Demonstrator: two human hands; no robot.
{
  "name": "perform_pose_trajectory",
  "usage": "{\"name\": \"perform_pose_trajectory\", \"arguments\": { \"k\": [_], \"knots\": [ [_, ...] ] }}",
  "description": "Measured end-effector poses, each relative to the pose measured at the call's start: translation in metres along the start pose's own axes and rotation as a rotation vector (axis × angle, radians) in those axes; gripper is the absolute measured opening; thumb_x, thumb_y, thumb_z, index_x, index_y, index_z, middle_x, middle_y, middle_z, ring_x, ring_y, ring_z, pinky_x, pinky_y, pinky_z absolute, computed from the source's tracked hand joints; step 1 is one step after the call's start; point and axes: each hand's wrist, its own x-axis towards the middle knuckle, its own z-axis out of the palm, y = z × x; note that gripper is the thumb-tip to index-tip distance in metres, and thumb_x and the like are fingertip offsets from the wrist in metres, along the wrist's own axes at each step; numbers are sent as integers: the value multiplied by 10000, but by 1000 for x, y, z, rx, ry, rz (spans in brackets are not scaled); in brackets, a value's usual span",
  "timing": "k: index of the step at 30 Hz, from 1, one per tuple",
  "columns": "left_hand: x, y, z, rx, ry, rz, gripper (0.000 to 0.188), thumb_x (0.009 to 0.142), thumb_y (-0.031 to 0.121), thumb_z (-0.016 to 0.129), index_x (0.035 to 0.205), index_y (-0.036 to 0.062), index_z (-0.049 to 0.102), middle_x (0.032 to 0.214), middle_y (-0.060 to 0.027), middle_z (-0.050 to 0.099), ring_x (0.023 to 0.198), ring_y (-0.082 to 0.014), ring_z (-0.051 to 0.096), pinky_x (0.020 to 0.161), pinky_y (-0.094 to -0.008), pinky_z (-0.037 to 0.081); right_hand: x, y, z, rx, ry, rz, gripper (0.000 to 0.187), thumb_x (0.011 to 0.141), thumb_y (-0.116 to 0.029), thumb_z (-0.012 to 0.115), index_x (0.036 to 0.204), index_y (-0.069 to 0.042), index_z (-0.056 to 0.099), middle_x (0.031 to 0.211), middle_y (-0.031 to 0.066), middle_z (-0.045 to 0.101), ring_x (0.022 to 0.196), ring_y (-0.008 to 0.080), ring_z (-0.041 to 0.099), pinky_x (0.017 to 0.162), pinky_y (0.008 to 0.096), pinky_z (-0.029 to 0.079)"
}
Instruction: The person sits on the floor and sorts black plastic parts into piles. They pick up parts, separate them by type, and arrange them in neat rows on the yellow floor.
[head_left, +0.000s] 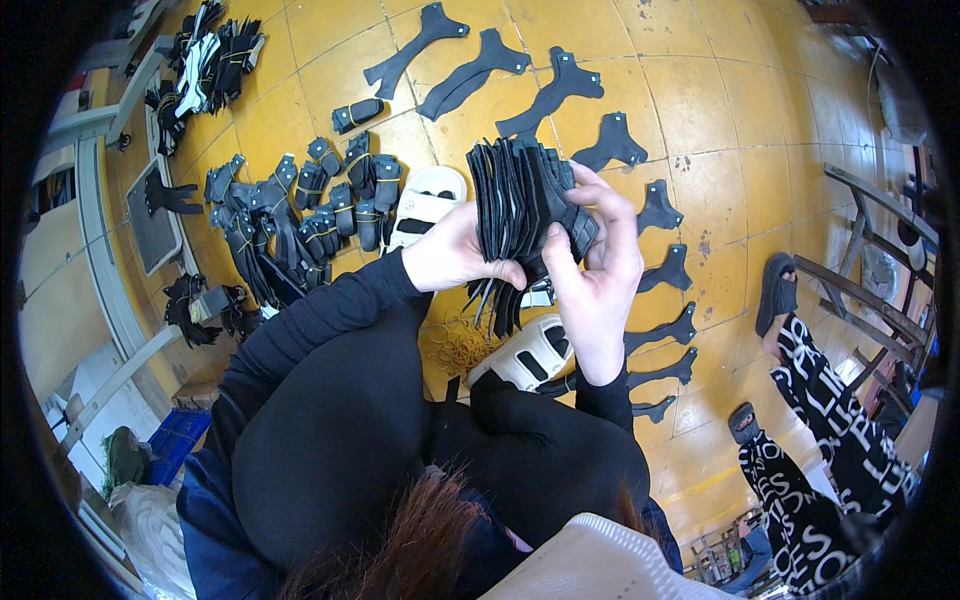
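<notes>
A thick stack of thin dark pieces [510,190] is held up before me, its layered edges showing. My left hand [450,250] grips the stack from the left, its thumb along the lower edge. On the right side, my right hand [598,265] closes round it, thumb on the front face and fingers curled over the far edge. More dark strips [492,308] hang below the stack; I cannot tell if they belong to it. Flat dark Y-ended pieces [560,92] with small pale marks lie spaced in a curved row on the floor. Their material is unclear.
Banded dark bundles [345,205] crowd the floor at left, near a grey tray [150,215]. Yellow rubber bands [460,345] lie between my white shoes [525,355]. Further bundles [225,60] lie far left. Another person's patterned legs [820,400] and a metal rack [870,250] stand at right.
</notes>
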Motion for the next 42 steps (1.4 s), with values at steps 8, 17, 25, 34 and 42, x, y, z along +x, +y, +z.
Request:
{"name": "perform_pose_trajectory", "arguments": {
  "k": [8,17,25,34,42],
  "knots": [
    [-3,2,2,-114,80,-73,730,661,254,841,1246,27,469,1152,-32,569,1071,-114,521,928,-296,433,0,0,-4,-35,-87,-24,206,750,-100,712,916,4,647,1194,202,557,1071,299,587,896,351,456],
    [-2,-13,2,-236,113,35,956,594,502,800,1325,27,408,1259,-53,518,1176,-145,467,1003,-327,377,0,-2,-2,-96,-94,-1,211,745,2,660,953,22,628,1277,193,498,1101,245,554,930,325,423],
    [-1,1,3,0,85,-96,681,656,178,852,1216,28,494,1106,-46,586,1030,-136,555,891,-306,467,-1,2,3,-122,-90,-120,159,752,-3,638,906,27,661,1319,173,470,969,201,610,830,292,473],
    [4,0,3,100,41,38,642,664,123,837,1203,32,499,1071,-45,605,1012,-132,565,853,-306,486,-1,-3,1,-79,-68,-10,180,720,-68,727,870,14,668,1257,187,512,909,244,636,791,321,503],
    [10,0,9,-31,99,33,609,657,75,823,1181,24,518,1035,-43,614,963,-140,579,853,-307,482,-1,10,2,-195,-69,-126,350,779,-119,674,1101,-10,593,1314,187,458,1112,307,541,889,337,463]
  ]
}}
